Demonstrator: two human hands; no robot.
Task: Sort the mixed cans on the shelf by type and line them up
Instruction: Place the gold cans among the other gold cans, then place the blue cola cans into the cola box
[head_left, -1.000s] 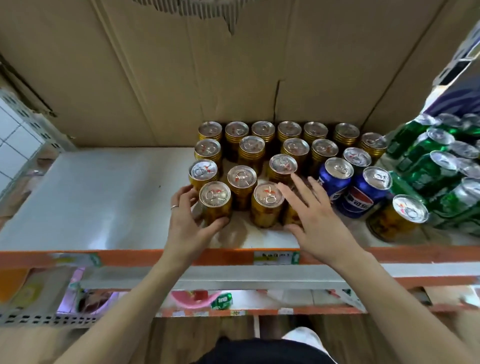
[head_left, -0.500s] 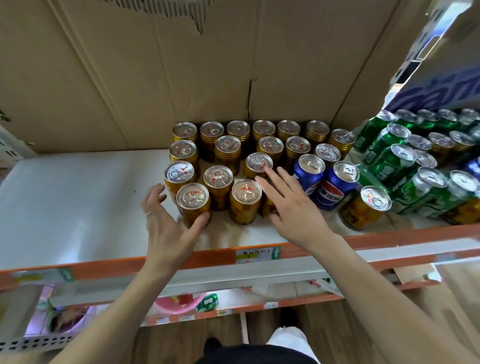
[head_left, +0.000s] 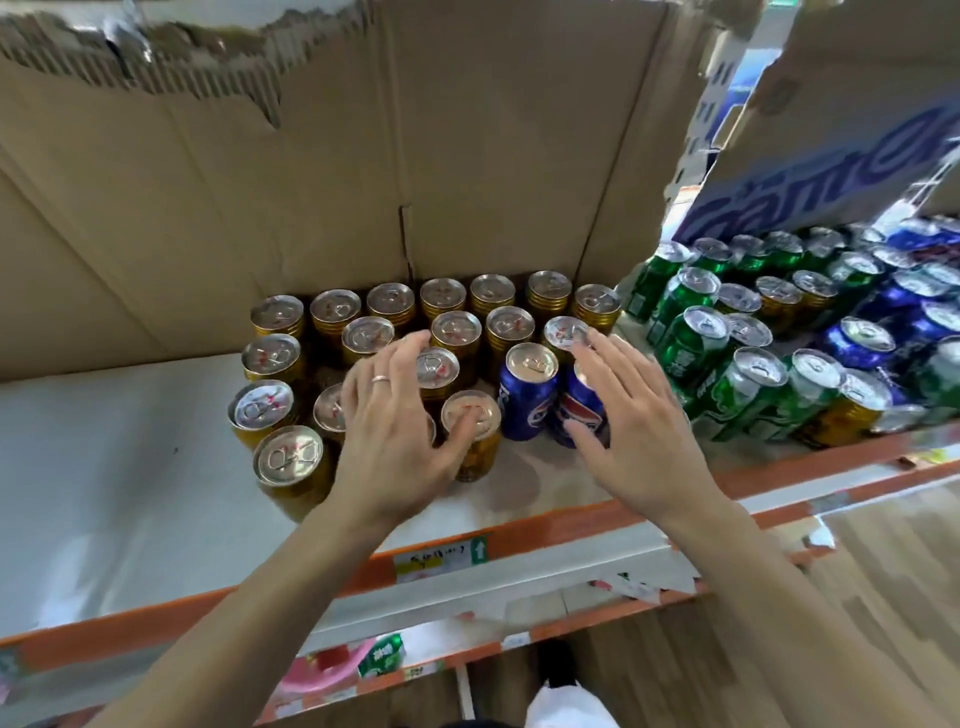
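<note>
On the white shelf we spread our left hand, fingers loose, over the gold cans and our right hand over the two blue cans beside it, gripping nothing.

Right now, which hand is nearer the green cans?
Right. The right hand is over a blue can, just left of the green cans; the left hand is farther left, over the gold cans.
</note>
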